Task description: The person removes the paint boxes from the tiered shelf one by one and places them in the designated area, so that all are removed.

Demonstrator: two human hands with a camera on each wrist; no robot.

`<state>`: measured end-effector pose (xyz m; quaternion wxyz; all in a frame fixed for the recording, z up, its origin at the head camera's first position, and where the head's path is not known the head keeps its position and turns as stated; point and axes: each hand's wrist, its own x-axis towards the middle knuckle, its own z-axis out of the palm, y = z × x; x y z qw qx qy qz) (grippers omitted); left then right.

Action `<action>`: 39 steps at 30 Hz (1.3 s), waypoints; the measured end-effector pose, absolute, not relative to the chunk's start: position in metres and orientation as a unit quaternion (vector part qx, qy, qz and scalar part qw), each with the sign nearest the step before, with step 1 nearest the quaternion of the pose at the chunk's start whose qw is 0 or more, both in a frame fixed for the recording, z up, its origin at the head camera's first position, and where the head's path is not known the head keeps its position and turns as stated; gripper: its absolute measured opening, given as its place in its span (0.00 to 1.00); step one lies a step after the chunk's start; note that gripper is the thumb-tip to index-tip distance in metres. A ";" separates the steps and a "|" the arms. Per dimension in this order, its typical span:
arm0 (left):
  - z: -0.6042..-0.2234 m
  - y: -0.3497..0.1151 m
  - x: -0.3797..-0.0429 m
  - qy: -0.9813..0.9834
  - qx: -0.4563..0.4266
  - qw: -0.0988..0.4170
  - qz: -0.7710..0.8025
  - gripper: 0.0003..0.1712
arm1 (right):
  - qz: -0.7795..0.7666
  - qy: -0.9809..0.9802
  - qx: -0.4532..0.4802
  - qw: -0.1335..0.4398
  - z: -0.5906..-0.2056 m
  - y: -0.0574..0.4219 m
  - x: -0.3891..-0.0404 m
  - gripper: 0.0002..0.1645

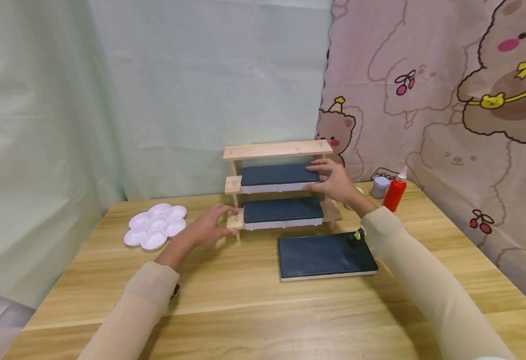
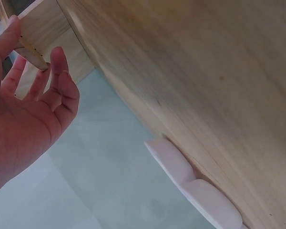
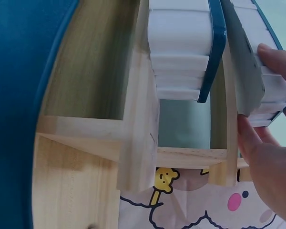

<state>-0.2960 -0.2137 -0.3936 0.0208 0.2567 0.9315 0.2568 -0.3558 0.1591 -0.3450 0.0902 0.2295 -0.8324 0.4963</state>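
Note:
A small wooden tiered shelf (image 1: 278, 149) stands at the back of the table. A white box with a dark blue lid (image 1: 278, 175) lies on its middle tier, and a similar box (image 1: 283, 210) lies on the lowest tier. My right hand (image 1: 335, 182) grips the right end of the middle-tier box, one side of the hand over the lid and the other low at its edge; the right wrist view shows fingers on the box (image 3: 274, 88). My left hand (image 1: 206, 227) holds the left end of the lowest board (image 2: 31, 55) between thumb and fingers.
A third dark-lidded box (image 1: 326, 255) lies flat on the table in front of the shelf. To the left is a white flower-shaped palette (image 1: 156, 225). A red squeeze bottle (image 1: 395, 192) and a lilac-grey jar (image 1: 380, 187) stand behind my right forearm. Curtains hang behind the table.

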 end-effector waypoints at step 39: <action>-0.395 -0.212 -0.298 0.935 0.250 0.022 0.253 0.30 | 0.500 -0.824 0.228 0.139 -0.337 0.177 -0.297 0.31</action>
